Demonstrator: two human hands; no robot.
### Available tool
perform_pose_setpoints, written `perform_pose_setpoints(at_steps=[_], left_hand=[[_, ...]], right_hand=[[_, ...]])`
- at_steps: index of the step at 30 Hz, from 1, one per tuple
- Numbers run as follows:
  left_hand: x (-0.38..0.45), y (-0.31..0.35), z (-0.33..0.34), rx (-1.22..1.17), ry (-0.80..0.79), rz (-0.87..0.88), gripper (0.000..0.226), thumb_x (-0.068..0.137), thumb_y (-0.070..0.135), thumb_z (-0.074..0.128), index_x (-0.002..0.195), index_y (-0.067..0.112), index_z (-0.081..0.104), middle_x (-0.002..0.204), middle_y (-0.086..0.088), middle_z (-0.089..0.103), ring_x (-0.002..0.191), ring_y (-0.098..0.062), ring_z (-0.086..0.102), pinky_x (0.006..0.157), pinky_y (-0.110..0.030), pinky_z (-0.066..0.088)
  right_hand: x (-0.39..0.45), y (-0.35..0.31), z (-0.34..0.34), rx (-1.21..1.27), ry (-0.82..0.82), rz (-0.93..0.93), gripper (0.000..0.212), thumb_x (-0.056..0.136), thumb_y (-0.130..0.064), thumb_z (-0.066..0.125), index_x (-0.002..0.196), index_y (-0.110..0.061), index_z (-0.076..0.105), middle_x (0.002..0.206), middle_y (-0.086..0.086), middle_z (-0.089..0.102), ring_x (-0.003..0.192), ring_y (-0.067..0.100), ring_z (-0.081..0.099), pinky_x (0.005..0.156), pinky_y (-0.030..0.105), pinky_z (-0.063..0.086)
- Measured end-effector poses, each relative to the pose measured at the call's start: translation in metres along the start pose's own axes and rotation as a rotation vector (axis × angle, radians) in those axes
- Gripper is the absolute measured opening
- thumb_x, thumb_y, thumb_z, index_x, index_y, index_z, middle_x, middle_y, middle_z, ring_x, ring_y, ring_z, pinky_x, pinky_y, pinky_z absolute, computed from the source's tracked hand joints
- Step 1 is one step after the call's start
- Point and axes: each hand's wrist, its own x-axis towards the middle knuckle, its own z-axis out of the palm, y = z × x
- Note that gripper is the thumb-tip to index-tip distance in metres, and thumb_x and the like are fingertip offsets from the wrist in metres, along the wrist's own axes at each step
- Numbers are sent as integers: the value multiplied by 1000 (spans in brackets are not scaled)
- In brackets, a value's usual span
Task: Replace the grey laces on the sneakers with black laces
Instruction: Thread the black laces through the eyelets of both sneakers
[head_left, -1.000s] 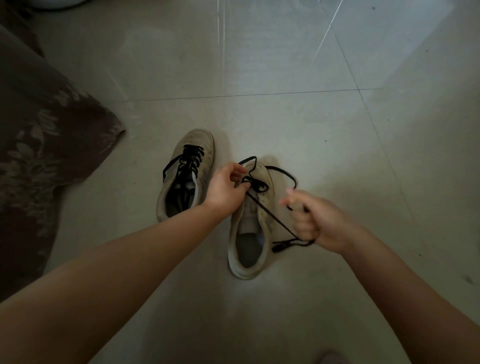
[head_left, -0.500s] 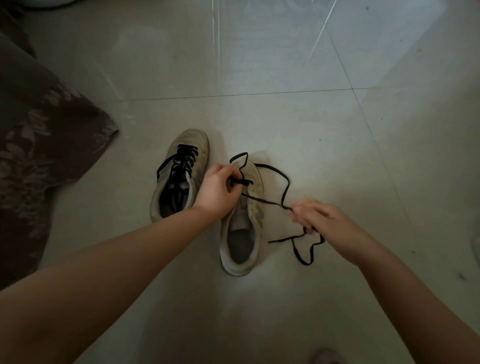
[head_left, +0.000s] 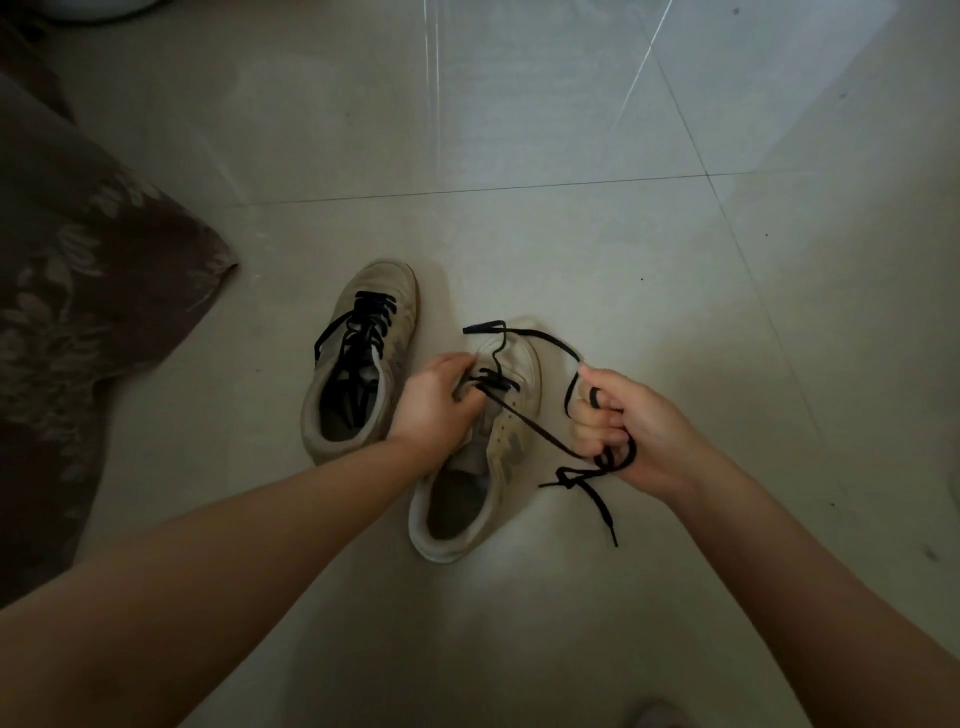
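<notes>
A pale tiled floor (head_left: 519, 130) fills most of the view, crossed by thin grout lines. At the left edge lies a dark brown fabric with a faded leaf pattern (head_left: 78, 322), its corner pointing toward the shoes.

Two worn beige sneakers stand side by side on the tiles, toes pointing away from the person. The left sneaker (head_left: 358, 358) is already threaded with a black lace through its eyelets, the ends trailing over its left side. The right sneaker (head_left: 483, 457) sits just beside it and a little nearer the person, its opening facing up and most of its eyelets bare.

The person's left hand (head_left: 436, 405) rests over the front of the right sneaker, fingers curled, pinching the black lace (head_left: 540, 431) where it crosses the lowest eyelets near the toe. From there one end of the lace rises in a kinked loop above the toe cap, and a long strand runs diagonally across the shoe's side to the right hand (head_left: 628, 421). That hand is held to the right of the shoe, fingers curled round the lace, which loops over the fingers. Below the hand the lace bunches in a loose tangle, and its free tip hangs down toward the floor.
</notes>
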Motion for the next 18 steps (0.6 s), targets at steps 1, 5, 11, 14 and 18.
perform_pose_setpoints(at_steps=[1,5,11,14,18], left_hand=[[-2,1,3,-12,7,1,38,90,13,56,128,9,56,127,-4,55,113,-9,49,89,-11,31],[-5,0,4,-20,52,-9,41,89,13,56,130,11,55,125,-6,57,112,-14,53,91,-18,38],[-18,-8,-5,79,24,53,45,88,17,58,133,16,53,125,-3,56,110,-16,54,92,-34,50],[-19,-9,-9,145,20,114,46,85,27,64,130,19,56,123,2,54,110,-13,53,91,-32,50],[-17,-3,-11,161,56,102,36,84,39,67,116,24,63,112,8,54,97,-6,54,70,-12,43]], right_hand=[[0,-4,-3,-32,11,5,54,98,-27,42,45,-22,34,44,-7,21,34,6,22,40,20,34],[-6,-31,-10,-263,106,-164,39,97,-26,48,61,-12,48,53,1,48,51,13,54,62,30,52],[-2,-91,-8,-556,366,-484,23,96,-27,55,77,-14,58,79,-2,63,63,8,59,54,21,47],[20,-109,5,-513,402,-553,24,95,-27,55,73,-16,54,73,-2,61,58,9,51,49,20,34],[50,-113,25,-514,370,-663,22,98,-22,49,77,-20,54,80,-5,65,74,5,60,62,18,41]])
